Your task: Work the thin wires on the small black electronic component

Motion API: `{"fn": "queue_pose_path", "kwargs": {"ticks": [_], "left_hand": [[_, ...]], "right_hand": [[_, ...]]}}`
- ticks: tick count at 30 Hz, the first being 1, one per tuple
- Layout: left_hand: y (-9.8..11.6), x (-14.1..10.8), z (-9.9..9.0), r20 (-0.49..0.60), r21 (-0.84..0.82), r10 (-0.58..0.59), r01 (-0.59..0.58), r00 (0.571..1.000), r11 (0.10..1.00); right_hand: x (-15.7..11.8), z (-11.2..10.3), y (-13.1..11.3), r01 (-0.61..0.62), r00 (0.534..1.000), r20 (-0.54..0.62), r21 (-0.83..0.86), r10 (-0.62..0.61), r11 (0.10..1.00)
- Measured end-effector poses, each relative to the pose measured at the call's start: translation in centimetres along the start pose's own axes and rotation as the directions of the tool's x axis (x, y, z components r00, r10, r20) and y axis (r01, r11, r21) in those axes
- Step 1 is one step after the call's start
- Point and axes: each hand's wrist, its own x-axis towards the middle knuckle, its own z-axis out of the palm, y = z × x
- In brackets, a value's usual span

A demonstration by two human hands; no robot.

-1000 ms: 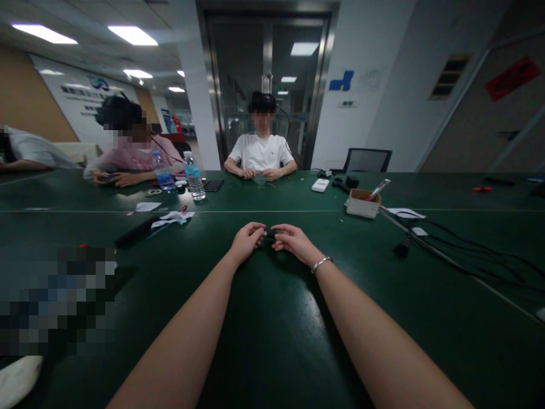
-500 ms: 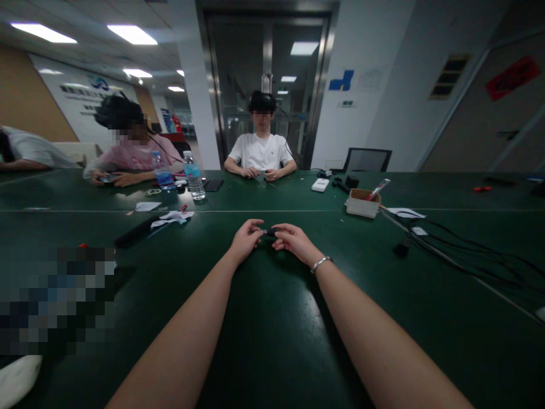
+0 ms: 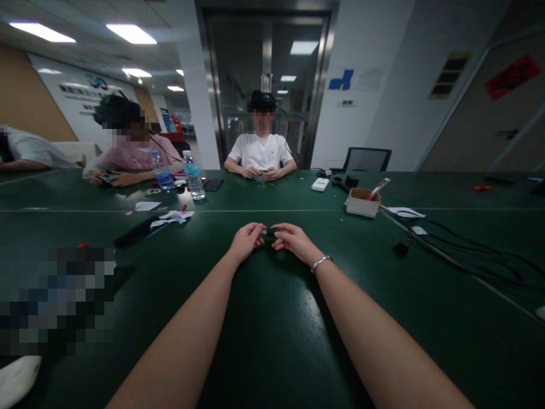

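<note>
Between my hands, a small dark stick-shaped object (image 3: 269,232) is held level above the green table. Its left end looks lighter; its exact kind is too small to make out. My left hand (image 3: 247,241) is closed, with thumb and forefinger pinching the left end. The black right end sits in the pinch of my right hand (image 3: 293,241), whose other fingers curl beneath. A silver bracelet (image 3: 321,264) circles my right wrist. The fingertips partly hide both ends of the object.
The green table (image 3: 272,341) stretches across the view. Two water bottles (image 3: 195,177) stand at the back left, near paper scraps (image 3: 172,217). A small box (image 3: 363,204) and black cables (image 3: 464,250) lie on the right. A person (image 3: 260,150) sits opposite; others sit at left.
The fingers of my left hand have drawn in, the forefinger now curled onto the object's left end instead of stretched above it. My right hand has hardly moved.
</note>
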Motion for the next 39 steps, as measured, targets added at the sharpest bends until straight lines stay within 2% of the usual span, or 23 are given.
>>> {"fn": "queue_pose_path", "kwargs": {"ticks": [4,6,12,28,39], "left_hand": [[0.2,-0.01,-0.05,-0.064,-0.013,-0.044,0.044,0.997,0.999],[0.31,-0.1,-0.15,-0.073,-0.012,-0.031,0.031,0.997,0.999],[0.49,-0.43,-0.34,-0.04,0.009,0.059,-0.059,0.997,0.998],[0.11,-0.12,-0.31,-0.007,-0.036,-0.001,0.0,1.0,0.999],[0.25,-0.67,0.23,0.024,-0.032,0.028,-0.027,0.999,0.999]], "right_hand": [[-0.02,0.11,-0.15,-0.014,0.999,-0.036,0.003,0.014,1.0],[-0.03,0.12,-0.2,-0.02,0.998,-0.051,0.009,0.021,1.0],[-0.1,-0.02,-0.2,-0.024,0.999,-0.025,0.012,0.024,1.0],[-0.03,-0.15,0.11,-0.001,1.0,0.028,-0.034,0.001,0.999],[0.2,-0.1,0.31,-0.019,0.998,-0.056,-0.022,0.018,1.0]]}}
